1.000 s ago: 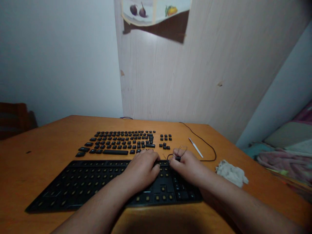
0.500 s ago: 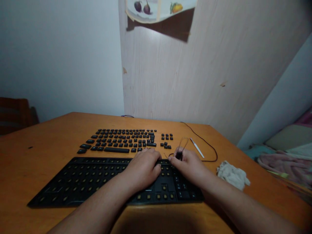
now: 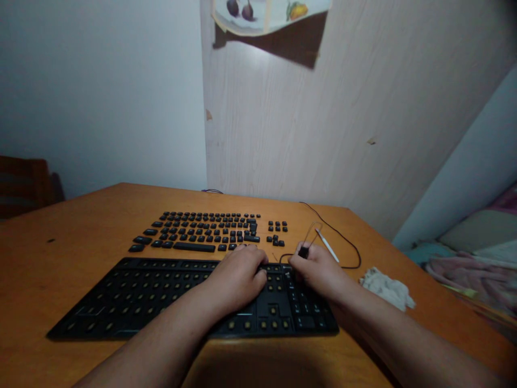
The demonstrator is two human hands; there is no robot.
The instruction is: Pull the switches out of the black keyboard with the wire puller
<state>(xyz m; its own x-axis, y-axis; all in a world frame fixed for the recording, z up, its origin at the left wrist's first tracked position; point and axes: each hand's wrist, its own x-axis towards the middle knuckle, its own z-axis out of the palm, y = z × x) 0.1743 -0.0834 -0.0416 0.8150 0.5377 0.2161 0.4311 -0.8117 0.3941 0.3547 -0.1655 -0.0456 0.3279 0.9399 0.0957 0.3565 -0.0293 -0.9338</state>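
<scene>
A black keyboard (image 3: 153,310) lies across the near side of the table, most of its key sockets bare and the number pad at its right end still bearing keycaps. My left hand (image 3: 238,275) lies over its middle, fingers bent across the far edge and holding it; the fingertips are hidden. In my closed right hand (image 3: 317,269) is a wire keycap puller (image 3: 303,251), gripped by its black handle with the wire loops pointing up and away. That hand is over the upper part of the number pad.
Loose black keycaps (image 3: 194,248) lie in keyboard order beyond the keyboard. To the right are a white pen-like tool (image 3: 329,247), a black cable (image 3: 355,250) and a crumpled pale cloth (image 3: 388,289). A wall (image 3: 283,134) stands behind the wooden table (image 3: 81,226).
My right hand has shifted slightly right with the keycap puller, whose wire loops have tilted to the right. My left hand stays on the keyboard.
</scene>
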